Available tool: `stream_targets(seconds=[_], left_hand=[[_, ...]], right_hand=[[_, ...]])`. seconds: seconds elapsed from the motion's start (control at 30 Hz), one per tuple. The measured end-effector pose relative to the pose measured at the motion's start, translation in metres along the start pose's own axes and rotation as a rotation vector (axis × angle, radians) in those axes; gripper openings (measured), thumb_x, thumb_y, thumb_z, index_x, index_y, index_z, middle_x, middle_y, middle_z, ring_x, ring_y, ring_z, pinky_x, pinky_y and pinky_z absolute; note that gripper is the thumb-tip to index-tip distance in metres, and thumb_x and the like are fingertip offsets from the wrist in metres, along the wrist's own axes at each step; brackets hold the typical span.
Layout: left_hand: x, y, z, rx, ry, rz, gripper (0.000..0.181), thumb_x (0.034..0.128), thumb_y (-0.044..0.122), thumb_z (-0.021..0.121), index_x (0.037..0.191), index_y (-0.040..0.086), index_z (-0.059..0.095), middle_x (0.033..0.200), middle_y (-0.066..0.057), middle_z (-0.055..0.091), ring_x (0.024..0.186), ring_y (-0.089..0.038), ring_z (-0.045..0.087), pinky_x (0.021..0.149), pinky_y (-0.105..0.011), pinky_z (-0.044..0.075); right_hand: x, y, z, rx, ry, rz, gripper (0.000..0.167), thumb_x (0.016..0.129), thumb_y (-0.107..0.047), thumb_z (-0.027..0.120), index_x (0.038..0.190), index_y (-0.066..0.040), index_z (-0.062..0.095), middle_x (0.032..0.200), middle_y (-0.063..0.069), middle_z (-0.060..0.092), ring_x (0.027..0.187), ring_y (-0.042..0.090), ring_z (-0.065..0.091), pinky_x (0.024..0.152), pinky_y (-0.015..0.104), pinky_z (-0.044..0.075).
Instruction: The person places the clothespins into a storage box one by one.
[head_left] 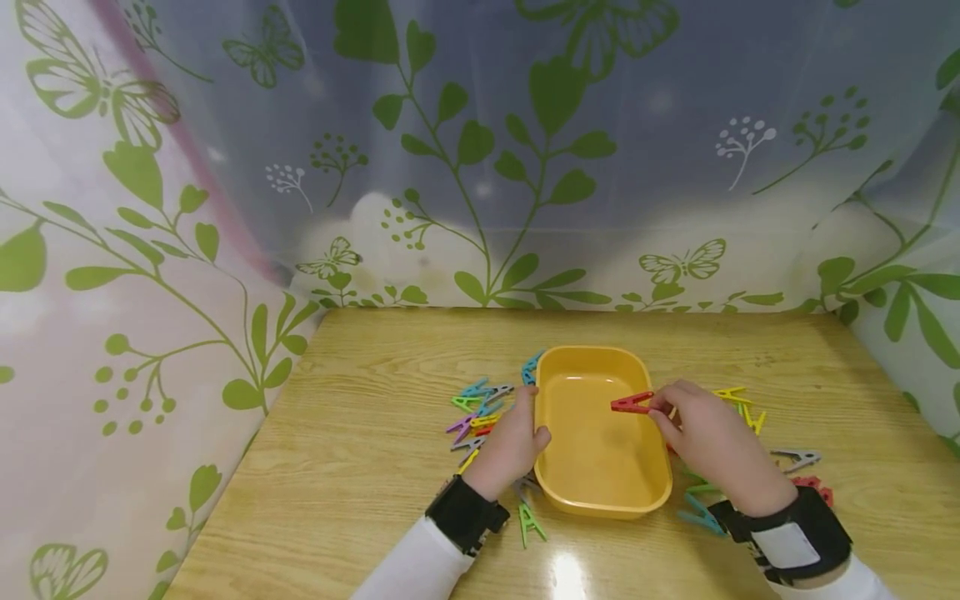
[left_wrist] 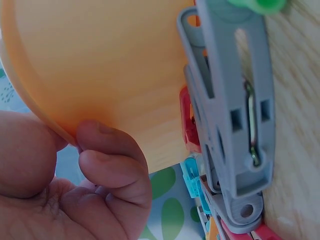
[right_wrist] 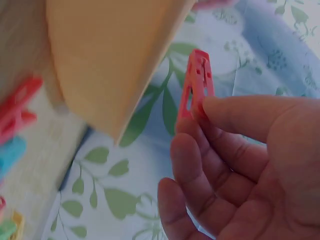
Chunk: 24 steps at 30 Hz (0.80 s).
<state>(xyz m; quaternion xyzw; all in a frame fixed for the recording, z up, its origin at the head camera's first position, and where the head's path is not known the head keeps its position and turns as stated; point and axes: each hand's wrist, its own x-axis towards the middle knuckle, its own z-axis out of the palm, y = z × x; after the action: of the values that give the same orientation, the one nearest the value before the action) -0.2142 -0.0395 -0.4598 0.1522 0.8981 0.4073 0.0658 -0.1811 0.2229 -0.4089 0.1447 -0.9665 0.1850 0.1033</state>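
Observation:
A yellow plastic basin (head_left: 600, 450) stands on the wooden table, its floor bare. My left hand (head_left: 510, 442) grips its left rim; in the left wrist view the thumb lies on one side of the rim (left_wrist: 30, 107) and curled fingers (left_wrist: 112, 165) on the other. Over the basin's right side, my right hand (head_left: 701, 433) pinches a red clothespin (head_left: 632, 403) between thumb and fingertips. The right wrist view shows that red clothespin (right_wrist: 198, 82) above the fingers, apart from the basin wall (right_wrist: 110, 60). A grey clothespin (left_wrist: 240, 110) lies close beside the basin near my left hand.
Several mixed-colour clothespins (head_left: 468, 402) lie left of the basin, partly behind my left hand. A green clothespin (head_left: 531, 525) lies near its front left corner. To the right are yellow (head_left: 731, 393), grey (head_left: 798, 459) and blue clothespins (head_left: 702, 515). A leaf-patterned curtain (head_left: 495, 167) borders the table (head_left: 360, 433).

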Motion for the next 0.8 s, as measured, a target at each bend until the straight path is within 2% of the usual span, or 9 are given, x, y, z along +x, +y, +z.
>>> stream_targets(seconds=[0.27,0.53,0.63,0.8], left_hand=[[0.000,0.001,0.000,0.015,0.001,-0.015,0.058,0.1018,0.005,0.059,0.152,0.002,0.030,0.071,-0.006,0.056,0.056,-0.014,0.055,0.052,-0.026,0.047],[-0.002,0.003,-0.001,0.011,0.000,-0.018,0.058,0.1017,0.004,0.059,0.152,0.002,0.030,0.068,-0.005,0.053,0.053,-0.014,0.052,0.050,-0.026,0.044],[-0.002,0.004,-0.002,0.013,0.001,-0.015,0.058,0.1017,0.005,0.059,0.152,0.002,0.030,0.068,-0.005,0.053,0.054,-0.014,0.053,0.051,-0.026,0.045],[-0.002,0.003,-0.001,0.015,0.003,-0.006,0.058,0.1015,0.004,0.059,0.152,0.001,0.030,0.069,-0.005,0.054,0.055,-0.013,0.053,0.051,-0.026,0.045]], right_hand=[[-0.003,-0.014,0.021,-0.050,-0.067,-0.127,0.010,0.090,-0.014,0.080,0.086,-0.014,0.071,0.080,-0.006,0.060,0.069,0.006,0.050,0.063,0.028,0.048],[-0.006,-0.014,0.036,-0.079,-0.056,-0.309,0.020,0.082,-0.010,0.086,0.079,-0.020,0.069,0.078,-0.011,0.061,0.071,0.006,0.057,0.066,0.029,0.051],[-0.007,-0.015,0.037,-0.083,-0.076,-0.314,0.021,0.081,-0.012,0.087,0.078,-0.022,0.069,0.078,-0.013,0.060,0.071,0.006,0.058,0.069,0.032,0.051],[-0.008,-0.018,0.039,-0.092,-0.135,-0.267,0.017,0.082,-0.016,0.087,0.079,-0.024,0.072,0.079,-0.015,0.062,0.074,0.008,0.060,0.073,0.037,0.047]])
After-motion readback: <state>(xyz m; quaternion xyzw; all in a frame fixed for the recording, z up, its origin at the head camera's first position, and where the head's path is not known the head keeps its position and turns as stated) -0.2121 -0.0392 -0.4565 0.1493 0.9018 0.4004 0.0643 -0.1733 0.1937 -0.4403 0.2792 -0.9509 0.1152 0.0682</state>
